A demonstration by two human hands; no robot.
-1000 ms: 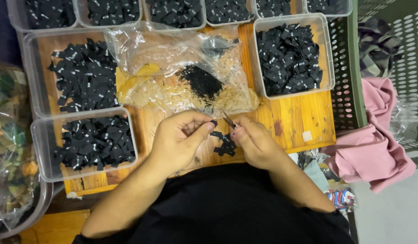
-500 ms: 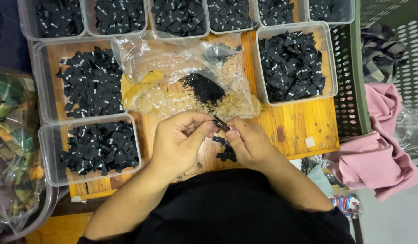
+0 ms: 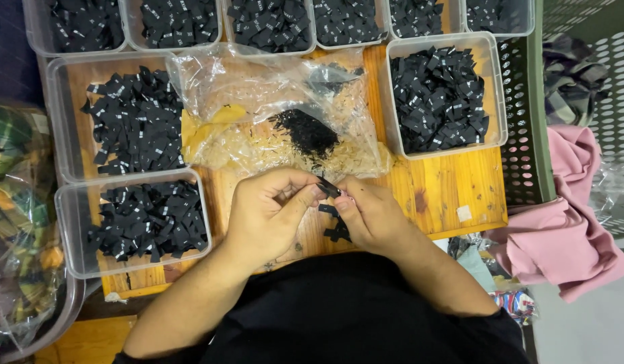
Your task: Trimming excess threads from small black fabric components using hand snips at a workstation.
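Hands barely shifted since the earlier frames, both sit a touch lower on the board and the label between them has turned a bit, view itself drifted slightly. I see the left hand (image 3: pixel 268 216) curled, thumb and forefinger pinched on one end of a small black label (image 3: pixel 329 187); right hand (image 3: pixel 373 214) pinches the other end, so both are grasping the same label, fingertips nearly touching. Label is held just above the wooden board (image 3: pixel 447 189), at the near edge of the clear plastic bag (image 3: pixel 271 108).

A few loose black labels (image 3: pixel 336 226) lie on the board right under the hands, partly hidden by the right thumb. Bag lies open in the middle of the board, holding a dark heap of black bits (image 3: pixel 305 131) and pale scraps (image 3: pixel 258 152), can't tell what the scraps are.

Clear plastic tubs of black labels ring the board: one at near left (image 3: pixel 72 232), one above it (image 3: pixel 59 121), one at right (image 3: pixel 491 87), a row of more along the top edge (image 3: pixel 221 27). Pink cloth (image 3: pixel 561 243) lies off the right side, well apart from the hands, beside a green perforated crate (image 3: pixel 528 135). Plaid fabric in plastic (image 3: pixel 15 222) sits far left
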